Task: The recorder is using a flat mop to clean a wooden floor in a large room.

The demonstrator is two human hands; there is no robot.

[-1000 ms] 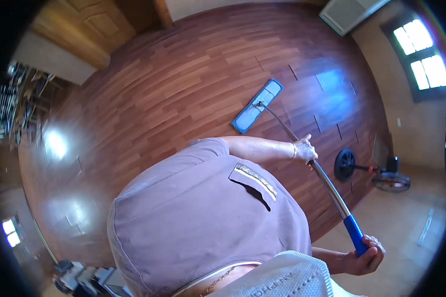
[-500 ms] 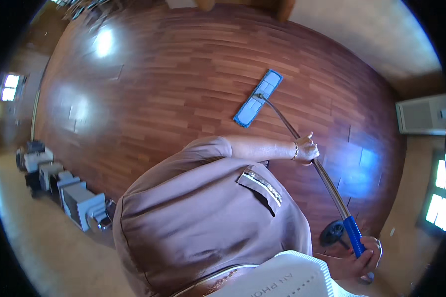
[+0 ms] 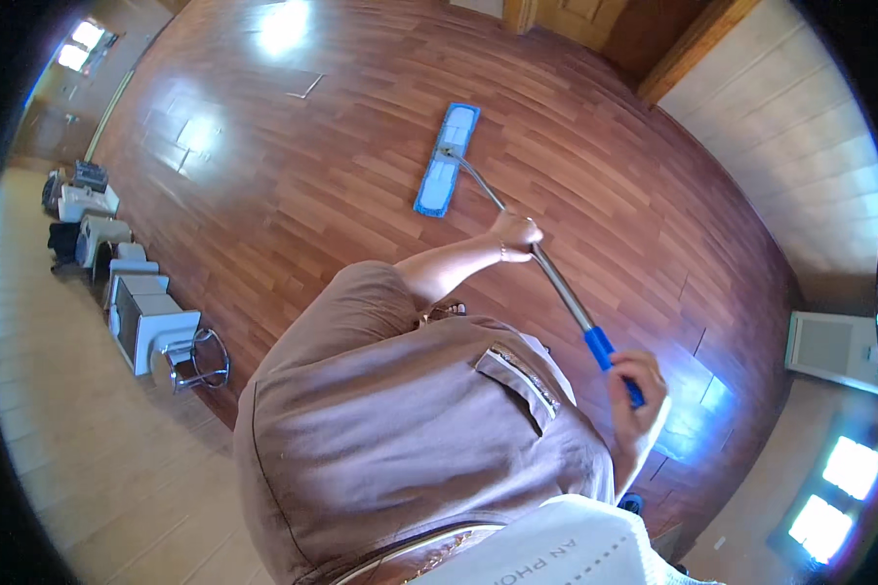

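A flat mop [image 3: 445,166] with a long blue-edged head lies on the brown wood-plank floor [image 3: 351,146], ahead of me and a little right of my body. Its metal pole slants back toward my right side. Around the middle of the pole, my left hand [image 3: 517,231] is closed, a bracelet at its wrist. Farther back, my right hand [image 3: 638,390] is wrapped about the blue grip at the pole's end, with a bit of that grip showing past the fingers.
Along the left wall stand several white and grey appliances or cabinets [image 3: 151,317] and a chrome-framed stool [image 3: 200,359]. A wooden door [image 3: 580,15] is at the far side. To the right stands a white cabinet-like unit [image 3: 834,349] by a bright window [image 3: 829,517].
Both hands have moved forward and left with the mop, and its head has slid left and a little farther away. My view has turned to the right.
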